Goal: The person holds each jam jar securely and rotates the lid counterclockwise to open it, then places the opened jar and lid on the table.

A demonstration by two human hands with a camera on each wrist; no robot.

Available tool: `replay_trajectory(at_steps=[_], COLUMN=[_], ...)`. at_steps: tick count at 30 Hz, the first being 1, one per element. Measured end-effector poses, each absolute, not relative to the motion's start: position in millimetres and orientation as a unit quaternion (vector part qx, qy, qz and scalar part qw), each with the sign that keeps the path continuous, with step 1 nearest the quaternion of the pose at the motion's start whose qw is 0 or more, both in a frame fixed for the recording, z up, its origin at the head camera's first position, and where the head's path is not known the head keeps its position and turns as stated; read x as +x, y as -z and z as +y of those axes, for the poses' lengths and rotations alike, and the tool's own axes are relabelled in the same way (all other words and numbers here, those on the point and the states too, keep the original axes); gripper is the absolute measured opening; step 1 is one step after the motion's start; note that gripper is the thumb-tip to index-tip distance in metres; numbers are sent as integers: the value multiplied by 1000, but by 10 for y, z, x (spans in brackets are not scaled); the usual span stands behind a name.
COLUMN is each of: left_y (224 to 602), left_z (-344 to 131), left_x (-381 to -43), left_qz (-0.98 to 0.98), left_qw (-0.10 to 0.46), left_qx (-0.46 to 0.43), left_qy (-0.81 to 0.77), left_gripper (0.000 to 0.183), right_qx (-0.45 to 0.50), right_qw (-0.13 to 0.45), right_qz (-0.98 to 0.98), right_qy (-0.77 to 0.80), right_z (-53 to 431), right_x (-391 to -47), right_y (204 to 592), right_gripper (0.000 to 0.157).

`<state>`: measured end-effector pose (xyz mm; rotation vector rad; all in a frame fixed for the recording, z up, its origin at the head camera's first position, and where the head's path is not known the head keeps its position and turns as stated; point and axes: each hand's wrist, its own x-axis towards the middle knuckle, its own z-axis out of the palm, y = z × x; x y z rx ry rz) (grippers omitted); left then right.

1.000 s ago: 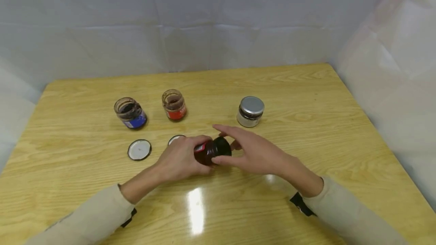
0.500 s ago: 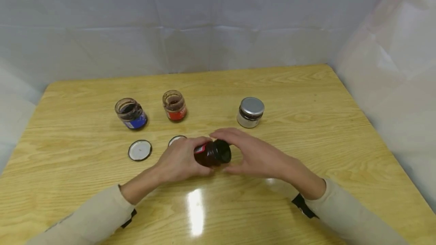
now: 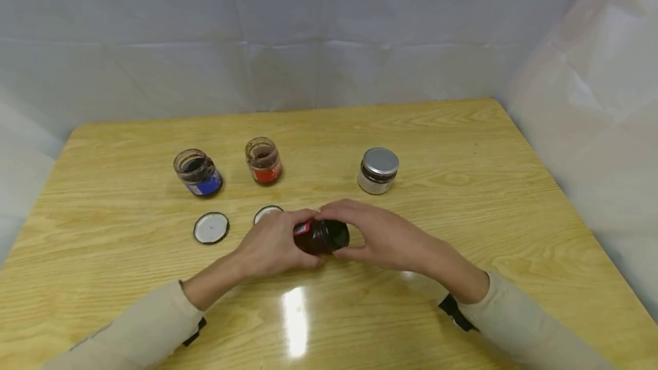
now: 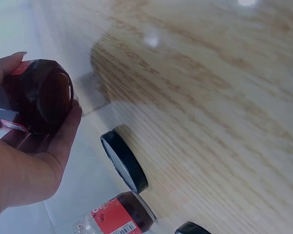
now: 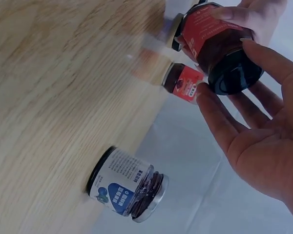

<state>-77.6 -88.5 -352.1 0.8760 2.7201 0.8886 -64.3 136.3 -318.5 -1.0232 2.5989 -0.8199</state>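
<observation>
A dark jam jar (image 3: 310, 240) with a red label and a black lid (image 3: 338, 234) lies tilted sideways between the two hands. The left hand (image 3: 272, 244) grips its body, fingers and thumb wrapped round the glass; the jar's base (image 4: 56, 95) faces the left wrist camera. At the lid end, the right hand (image 3: 388, 238) pinches the black lid between thumb and fingertips. In the right wrist view the lid (image 5: 234, 73) sits on the jar, with the thumb on one side and a fingertip at the opposite edge. The palm stays apart from the lid.
Two lidless jars stand at the back left, one blue-labelled (image 3: 205, 183), one red-labelled (image 3: 266, 172). In front lie two upturned lids, one in full view (image 3: 211, 228), the other (image 3: 265, 212) partly behind the left hand. A silver-lidded jar (image 3: 379, 171) stands beyond the right hand.
Half a second ago the right thumb and fingers were spread wider around the lid; now they have come back in against it. The left hand keeps its hold on the jar.
</observation>
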Motion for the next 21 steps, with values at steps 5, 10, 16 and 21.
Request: replay_trajectory(at_steps=[5,10,16,21], left_y=[3517,3517,3532,3531], left_z=[-877,-866,-886,-895], left_x=[-774,-773,-776,-778], left_qz=[910,913,907,909], left_qw=[72,73,71,71], left_qx=[284,280,287,284], left_qy=[-292,-288,-300,-296], left_gripper=[62,59,55,60], right_qx=[-288,-215,-331,-351], right_qw=[128,165,119,108], right_qz=[906,914,888,882], right_qy=[282,302,298,294], right_z=[1354,1315,1350,1369], right_x=[-640,-652,-684,-680], right_y=[3173,3156,3177,3182], right_gripper=[72,74,50,62])
